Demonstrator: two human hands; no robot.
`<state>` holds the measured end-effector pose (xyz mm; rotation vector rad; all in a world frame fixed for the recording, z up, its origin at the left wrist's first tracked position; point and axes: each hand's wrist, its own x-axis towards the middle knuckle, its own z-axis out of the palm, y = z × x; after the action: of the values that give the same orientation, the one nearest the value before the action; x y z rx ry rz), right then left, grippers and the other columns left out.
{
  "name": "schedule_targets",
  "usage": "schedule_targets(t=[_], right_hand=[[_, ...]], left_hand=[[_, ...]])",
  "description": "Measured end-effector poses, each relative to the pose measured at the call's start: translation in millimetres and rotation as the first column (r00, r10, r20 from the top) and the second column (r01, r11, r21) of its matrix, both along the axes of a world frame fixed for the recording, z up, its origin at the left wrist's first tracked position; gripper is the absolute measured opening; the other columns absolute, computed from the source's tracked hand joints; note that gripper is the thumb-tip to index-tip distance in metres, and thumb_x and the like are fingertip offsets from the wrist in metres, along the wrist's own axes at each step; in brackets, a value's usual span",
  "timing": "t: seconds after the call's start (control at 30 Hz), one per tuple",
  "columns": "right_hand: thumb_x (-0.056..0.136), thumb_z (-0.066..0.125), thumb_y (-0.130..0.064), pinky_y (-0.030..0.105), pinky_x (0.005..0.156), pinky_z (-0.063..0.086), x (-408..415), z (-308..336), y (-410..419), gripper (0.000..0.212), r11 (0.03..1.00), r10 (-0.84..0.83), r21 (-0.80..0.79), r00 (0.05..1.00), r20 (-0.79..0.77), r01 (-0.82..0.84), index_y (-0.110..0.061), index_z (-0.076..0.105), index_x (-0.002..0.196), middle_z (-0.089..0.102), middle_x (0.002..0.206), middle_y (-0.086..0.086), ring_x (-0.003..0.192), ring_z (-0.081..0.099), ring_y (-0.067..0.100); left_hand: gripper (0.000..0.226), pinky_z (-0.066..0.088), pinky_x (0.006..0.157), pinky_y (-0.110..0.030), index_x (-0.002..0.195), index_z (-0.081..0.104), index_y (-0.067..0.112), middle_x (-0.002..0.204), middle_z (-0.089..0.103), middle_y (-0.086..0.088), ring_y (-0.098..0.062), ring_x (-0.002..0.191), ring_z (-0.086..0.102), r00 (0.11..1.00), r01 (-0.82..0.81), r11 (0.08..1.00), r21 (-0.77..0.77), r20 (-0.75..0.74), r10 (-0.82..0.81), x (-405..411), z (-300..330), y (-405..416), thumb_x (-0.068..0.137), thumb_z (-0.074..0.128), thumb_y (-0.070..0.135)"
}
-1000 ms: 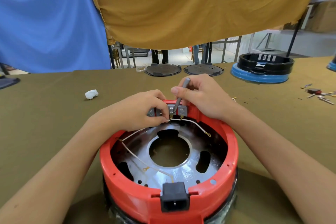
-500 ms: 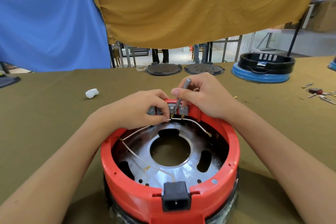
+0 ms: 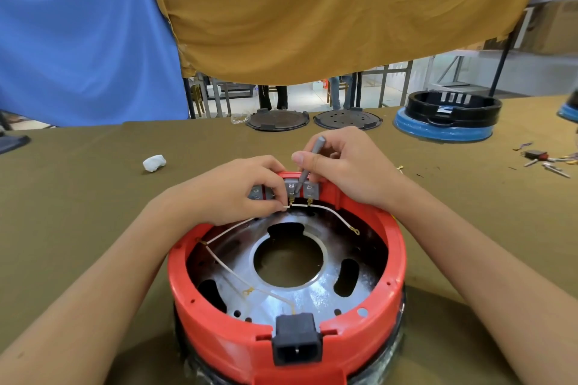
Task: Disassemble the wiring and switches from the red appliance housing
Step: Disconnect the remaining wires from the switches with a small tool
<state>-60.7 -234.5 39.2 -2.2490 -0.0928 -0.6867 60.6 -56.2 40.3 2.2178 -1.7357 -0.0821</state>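
Wiring comes first on the left of the red housing (image 3: 369, 344): a thin white wire (image 3: 233, 272) runs from the left inner wall across the metal base plate (image 3: 316, 297) down to the black power socket (image 3: 297, 339) clipped into the near rim. It looks limp and light, so you should take it by the brass terminals rather than the insulation, which would likely stretch or tear off the crimp.

Your left hand (image 3: 231, 194) sits at the far rim of the housing, thumb and forefinger pinching the end of a wire right where it meets the grey switch block (image 3: 292, 189). Hold close to the connector; the spade tabs look small and probably bend easily.

Just right of that pinch, your right hand (image 3: 341, 166) is curled round a slim grey tool (image 3: 308, 166), pen-fashion, its tip down against the switch block's terminals. The block itself looks rigid plastic seated in the rim, so pry gently; the red shell seems stiff but could crack at a clip.

Further right inside the housing, a second white wire (image 3: 334, 216) arcs from the switch block to a loose ring terminal (image 3: 355, 231), lying free above the plate.
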Motion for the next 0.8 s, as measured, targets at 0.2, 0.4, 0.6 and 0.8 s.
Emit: schedule_targets(t=[0.2,0.4,0.6,0.8], right_hand=[[0.089,0.074,-0.028,0.018,0.059,0.039,-9.8,8.0,-5.6,0.017,0.967,0.064,-0.249,0.998,0.009,-0.06,-0.016,0.079,0.078,0.071,0.067,-0.002,0.062,0.059,0.011],[0.088,0.075,-0.025,0.014,0.062,0.042,-9.1,7.3,-12.6,0.012,0.983,0.077,-0.163,0.996,-0.047,-0.084,-0.017,0.079,0.08,0.072,0.069,-0.007,0.065,0.063,0.006],[0.094,0.068,-0.023,0.019,0.069,0.046,-4.1,3.6,-11.4,0.022,0.996,0.086,0.035,0.993,-0.079,-0.084,-0.005,0.074,0.082,0.071,0.066,0.006,0.065,0.063,0.016],[0.096,0.066,-0.022,0.036,0.079,0.051,-0.4,1.8,-9.6,0.024,0.993,0.056,0.107,0.994,-0.091,-0.046,-0.004,0.074,0.082,0.07,0.065,0.008,0.065,0.063,0.016]], left_hand=[[0.006,0.043,0.096,-0.029,0.091,0.073,0.034,0.116,0.05,0.025,0.0,0.103,0.055,1.0,-0.01,1.0,0.009,-0.003,0.01,0.0,-0.1,0.3,0.09,0.068,0.03],[0.007,0.043,0.097,-0.029,0.09,0.073,0.035,0.119,0.051,0.022,0.002,0.104,0.054,1.0,-0.008,1.0,0.019,-0.011,0.008,0.3,0.3,0.5,0.091,0.067,0.031],[0.006,0.042,0.097,-0.026,0.092,0.073,0.035,0.12,0.051,0.02,0.003,0.106,0.053,1.0,0.003,1.0,0.023,-0.002,-0.002,0.3,0.8,0.4,0.091,0.067,0.032],[0.006,0.04,0.098,-0.025,0.092,0.073,0.035,0.121,0.05,0.02,0.004,0.108,0.051,1.0,-0.002,1.0,0.029,0.002,0.002,0.5,1.1,0.2,0.091,0.067,0.033]])
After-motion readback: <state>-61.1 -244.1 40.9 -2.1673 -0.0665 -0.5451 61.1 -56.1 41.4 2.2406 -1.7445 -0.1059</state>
